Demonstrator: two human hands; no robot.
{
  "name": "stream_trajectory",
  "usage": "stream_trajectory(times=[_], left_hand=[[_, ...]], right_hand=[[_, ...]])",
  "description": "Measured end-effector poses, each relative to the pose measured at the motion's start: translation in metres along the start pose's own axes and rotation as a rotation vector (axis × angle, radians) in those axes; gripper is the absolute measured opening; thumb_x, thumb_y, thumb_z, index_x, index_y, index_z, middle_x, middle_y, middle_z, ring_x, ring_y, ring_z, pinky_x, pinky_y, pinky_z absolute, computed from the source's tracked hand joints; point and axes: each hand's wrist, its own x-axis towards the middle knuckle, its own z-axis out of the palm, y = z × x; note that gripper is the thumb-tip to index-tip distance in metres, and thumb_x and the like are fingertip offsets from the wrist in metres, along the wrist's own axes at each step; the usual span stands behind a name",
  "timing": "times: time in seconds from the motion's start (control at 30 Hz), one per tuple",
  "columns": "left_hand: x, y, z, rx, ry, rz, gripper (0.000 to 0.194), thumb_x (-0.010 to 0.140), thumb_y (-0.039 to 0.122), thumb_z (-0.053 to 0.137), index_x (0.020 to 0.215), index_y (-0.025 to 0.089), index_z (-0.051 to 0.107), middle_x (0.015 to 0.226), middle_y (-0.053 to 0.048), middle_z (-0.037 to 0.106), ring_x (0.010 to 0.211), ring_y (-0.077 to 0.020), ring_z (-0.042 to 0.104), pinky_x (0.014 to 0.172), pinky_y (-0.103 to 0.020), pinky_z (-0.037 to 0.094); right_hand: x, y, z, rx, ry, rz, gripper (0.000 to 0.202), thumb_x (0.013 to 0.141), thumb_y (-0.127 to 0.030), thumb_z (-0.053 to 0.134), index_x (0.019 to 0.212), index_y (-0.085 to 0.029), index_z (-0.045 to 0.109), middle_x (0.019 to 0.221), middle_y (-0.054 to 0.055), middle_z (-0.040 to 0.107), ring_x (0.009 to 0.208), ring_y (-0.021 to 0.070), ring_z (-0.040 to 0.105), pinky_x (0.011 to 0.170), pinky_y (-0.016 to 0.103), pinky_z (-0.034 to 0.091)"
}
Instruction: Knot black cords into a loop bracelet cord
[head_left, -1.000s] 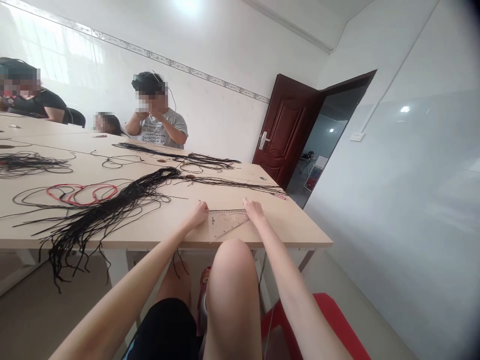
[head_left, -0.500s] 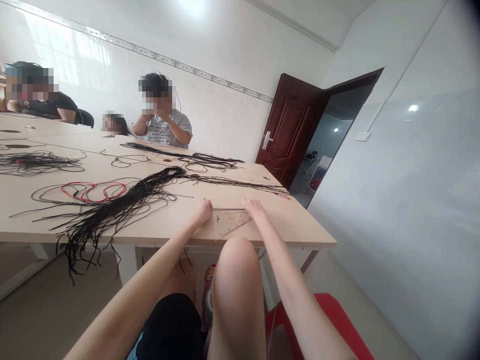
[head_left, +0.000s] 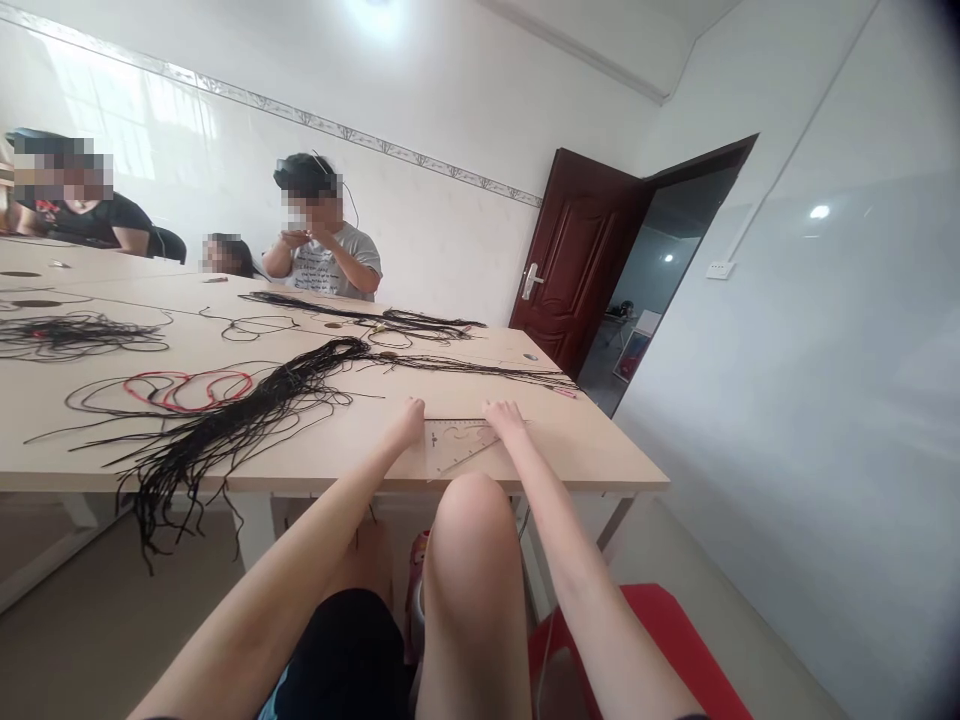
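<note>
A clear plastic set square (head_left: 444, 440) lies flat near the table's front edge, its long scale facing away from me. Along that scale runs a thin black cord (head_left: 454, 419), drawn straight between my two hands. My left hand (head_left: 409, 422) is closed at the cord's left end, beside the set square's corner. At the other end my right hand (head_left: 505, 420) is closed on the cord, resting over the right tip of the set square. The fingertips of both hands are largely hidden from this angle.
A thick bundle of black cords (head_left: 259, 405) hangs over the front edge to the left, beside a red cord (head_left: 187, 390). More black cords (head_left: 480, 370) lie behind my hands. A co-worker (head_left: 330, 260) sits across the table (head_left: 360, 440). A red stool (head_left: 667, 640) is below right.
The view has shifted slightly. My hands hold nearly the same place at the set square. The co-worker across has lowered their hands a little.
</note>
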Motion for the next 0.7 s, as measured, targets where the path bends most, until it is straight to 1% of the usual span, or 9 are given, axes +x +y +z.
stream_trajectory(times=[0.1, 0.17, 0.23, 0.3, 0.4, 0.43, 0.53, 0.6, 0.7], left_hand=[[-0.012, 0.01, -0.02, -0.025, 0.016, 0.058, 0.032, 0.086, 0.031, 0.053, 0.114, 0.015, 0.051, 0.114, -0.009, 0.055, 0.097, -0.0202, 0.057, 0.081, -0.04, 0.05], [-0.031, 0.015, -0.038, -0.045, 0.032, 0.094, 0.03, 0.087, 0.031, 0.052, 0.113, 0.015, 0.052, 0.113, -0.008, 0.056, 0.095, -0.0194, 0.058, 0.08, -0.04, 0.05], [-0.059, 0.022, -0.058, -0.07, 0.042, 0.135, 0.028, 0.087, 0.032, 0.052, 0.109, 0.014, 0.054, 0.106, -0.007, 0.058, 0.089, -0.0175, 0.059, 0.076, -0.037, 0.051], [-0.094, 0.031, -0.079, -0.098, 0.052, 0.184, 0.019, 0.087, 0.03, 0.05, 0.095, 0.013, 0.057, 0.088, -0.003, 0.06, 0.073, -0.013, 0.058, 0.066, -0.03, 0.05], [-0.145, 0.05, -0.104, -0.141, 0.049, 0.251, 0.011, 0.08, 0.022, 0.046, 0.073, 0.019, 0.055, 0.064, 0.002, 0.058, 0.054, -0.0115, 0.05, 0.051, -0.022, 0.04], [-0.16, 0.058, -0.11, -0.155, 0.045, 0.27, 0.011, 0.078, 0.024, 0.046, 0.07, 0.02, 0.053, 0.061, 0.002, 0.057, 0.051, -0.0117, 0.047, 0.047, -0.022, 0.037], [-0.196, 0.08, -0.12, -0.198, 0.033, 0.327, 0.013, 0.073, 0.029, 0.044, 0.065, 0.023, 0.051, 0.055, 0.002, 0.055, 0.046, -0.0128, 0.044, 0.045, -0.023, 0.034], [-0.215, 0.095, -0.123, -0.25, 0.04, 0.389, 0.015, 0.072, 0.033, 0.044, 0.062, 0.023, 0.051, 0.052, 0.002, 0.055, 0.044, -0.0135, 0.044, 0.046, -0.024, 0.034], [-0.242, 0.12, -0.13, -0.283, 0.057, 0.428, 0.017, 0.075, 0.031, 0.043, 0.062, 0.024, 0.05, 0.049, 0.002, 0.053, 0.044, -0.0132, 0.044, 0.049, -0.025, 0.035]], right_hand=[[-0.014, 0.004, -0.01, 0.124, 0.085, -0.006, 0.03, 0.088, -0.029, 0.052, 0.114, -0.014, 0.053, 0.114, 0.009, 0.056, 0.097, 0.0201, 0.058, 0.081, 0.04, 0.05], [-0.03, 0.012, -0.017, 0.23, 0.145, -0.017, 0.028, 0.089, -0.029, 0.051, 0.114, -0.016, 0.053, 0.115, 0.009, 0.056, 0.097, 0.0194, 0.058, 0.082, 0.039, 0.05], [-0.053, 0.022, -0.022, 0.36, 0.196, -0.041, 0.026, 0.09, -0.028, 0.05, 0.112, -0.016, 0.054, 0.114, 0.008, 0.057, 0.095, 0.0184, 0.058, 0.081, 0.038, 0.05], [-0.083, 0.028, -0.03, 0.503, 0.228, -0.082, 0.023, 0.09, -0.027, 0.05, 0.107, -0.015, 0.056, 0.107, 0.007, 0.059, 0.09, 0.0169, 0.06, 0.077, 0.036, 0.052], [-0.134, 0.031, -0.048, 0.704, 0.229, -0.158, 0.025, 0.09, -0.017, 0.039, 0.101, -0.011, 0.061, 0.089, 0.007, 0.064, 0.069, 0.0111, 0.061, 0.063, 0.026, 0.051], [-0.151, 0.03, -0.056, 0.755, 0.224, -0.179, 0.025, 0.087, -0.016, 0.04, 0.098, -0.011, 0.063, 0.083, 0.006, 0.064, 0.063, 0.0106, 0.06, 0.058, 0.024, 0.049], [-0.194, 0.023, -0.082, 0.86, 0.233, -0.232, 0.03, 0.077, -0.009, 0.039, 0.074, -0.015, 0.067, 0.084, 0.005, 0.062, 0.057, 0.0089, 0.053, 0.05, 0.022, 0.04], [-0.215, 0.016, -0.098, 0.9, 0.235, -0.253, 0.031, 0.074, -0.008, 0.038, 0.062, -0.016, 0.066, 0.073, 0.003, 0.06, 0.059, 0.0102, 0.051, 0.051, 0.023, 0.038], [-0.238, 0.004, -0.119, 0.983, 0.203, -0.3, 0.032, 0.073, -0.009, 0.037, 0.055, -0.017, 0.062, 0.066, 0.003, 0.057, 0.062, 0.013, 0.05, 0.055, 0.025, 0.037]])
